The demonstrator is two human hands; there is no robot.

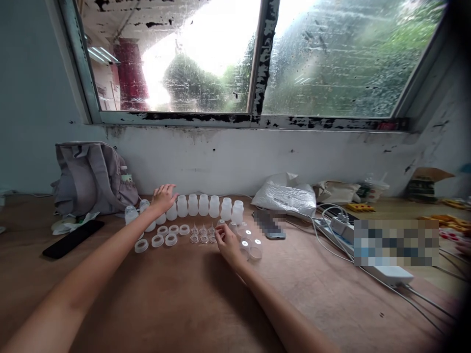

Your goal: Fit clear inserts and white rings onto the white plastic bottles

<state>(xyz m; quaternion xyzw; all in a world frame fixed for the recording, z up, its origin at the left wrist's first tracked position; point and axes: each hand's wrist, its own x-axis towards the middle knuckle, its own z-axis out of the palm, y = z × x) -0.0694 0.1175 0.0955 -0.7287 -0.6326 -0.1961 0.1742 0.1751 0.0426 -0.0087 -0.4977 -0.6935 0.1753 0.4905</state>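
Observation:
A curved row of frosted white bottles (193, 205) stands toward the back of the table. My left hand (164, 197) is over the left part of this row, its fingers extended and touching or close to a bottle. In front of the row lie several white rings (157, 240) and, to their right, clear nipple-like pieces (194, 239). My right hand (225, 240) is at the right end of the clear pieces, fingers bent; whether it grips one is too small to tell. Clear round caps (255, 252) lie just right of it.
A grey backpack (91, 176) and a black phone (73, 239) are on the left. A silver bag (285, 195), another phone (275, 233) and a white power strip (390, 273) with cables lie on the right. A wall with a window rises behind.

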